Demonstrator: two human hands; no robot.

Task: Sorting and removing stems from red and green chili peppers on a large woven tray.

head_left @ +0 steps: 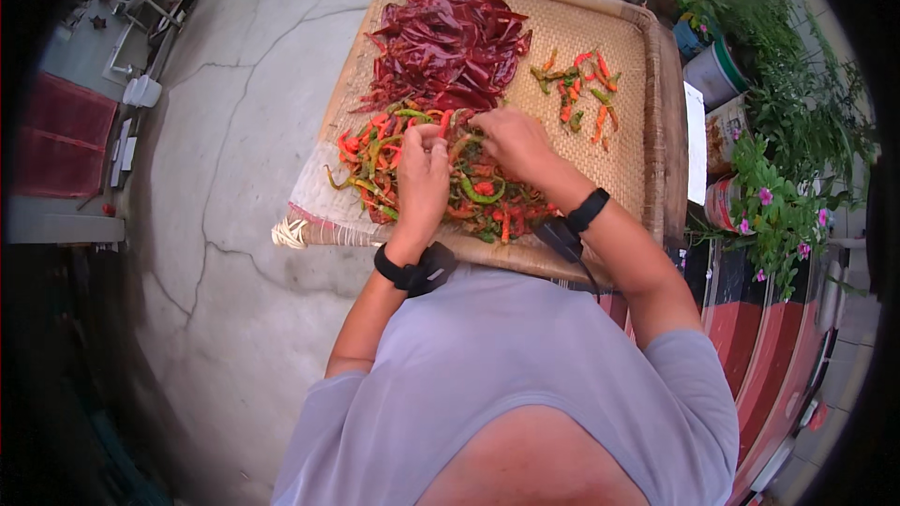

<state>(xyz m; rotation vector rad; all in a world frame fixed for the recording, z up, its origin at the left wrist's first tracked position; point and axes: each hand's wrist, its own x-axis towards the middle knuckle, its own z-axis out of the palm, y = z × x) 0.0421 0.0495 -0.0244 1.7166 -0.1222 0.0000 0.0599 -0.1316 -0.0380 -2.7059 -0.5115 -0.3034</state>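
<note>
My left hand point(424, 178) is over a heap of mixed red, orange and green chili peppers point(480, 189). Its fingers are closed, and a red chili pepper point(444, 123) shows at their tips. Just to the right, my right hand point(517, 143) hovers at the heap's far side with fingertips pinched together. What that pinch holds, if anything, is too small to make out. Beyond both hands lies a big pile of dark red dried chilies point(448, 42). A few loose red and green chilies point(569, 101) lie apart on the right of the woven tray point(614, 42).
A raised wooden rim point(653, 103) edges the tray on the right. Potted plants with pink flowers point(764, 197) stand beyond it. Cracked concrete floor point(234, 178) stretches to the left. A white container point(142, 91) and a shelf stand at the far left. Dark straps are on both wrists.
</note>
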